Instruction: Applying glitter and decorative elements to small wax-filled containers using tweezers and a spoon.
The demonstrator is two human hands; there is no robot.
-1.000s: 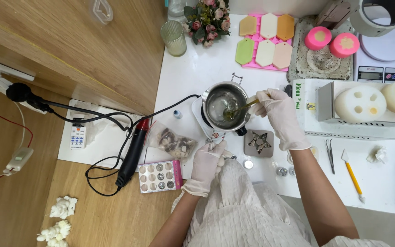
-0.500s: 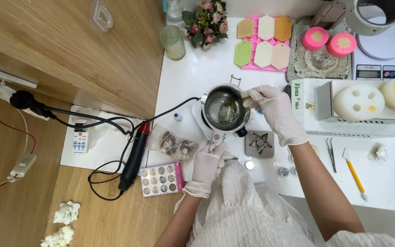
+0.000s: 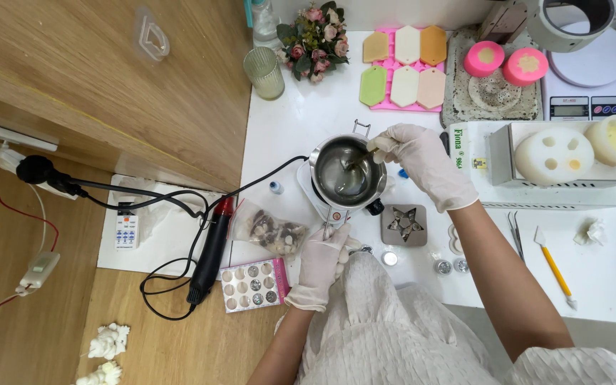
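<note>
I am viewing a white worktop (image 3: pixel 308 121) from above, and several details are escaping me: the stirring tool (image 3: pixel 358 160) is showing only as a thin dark rod dipping into the metal pot (image 3: pixel 347 171), its upper end hidden inside my right hand (image 3: pixel 422 160), and the pot's contents are reading only as a greyish sheen. The right hand, gloved in white, is closing its fingers around that tool at the pot's right rim. My left hand (image 3: pixel 322 264), also gloved, is curling around the pot's long handle (image 3: pixel 331 222) near the worktop's front edge; how firmly it is gripping I cannot tell. The pot is sitting on a small white heater (image 3: pixel 315 196) toward the middle of the worktop. My own clothing is covering the front edge below the hands. Lying just right of the pot is one grey star mould (image 3: pixel 403 224); to its left are one clear bag of dried pieces (image 3: pixel 269 229) and one black-and-red heat tool (image 3: pixel 212 249) overhanging the left edge. Along the back edge I am counting six hexagonal pieces on a pink mould (image 3: pixel 402 65), two pink round candles (image 3: pixel 504 63), one ribbed glass (image 3: pixel 264 73) and one flower posy (image 3: pixel 311 32). At the right, a tray is holding two white round moulds (image 3: pixel 554 153).
</note>
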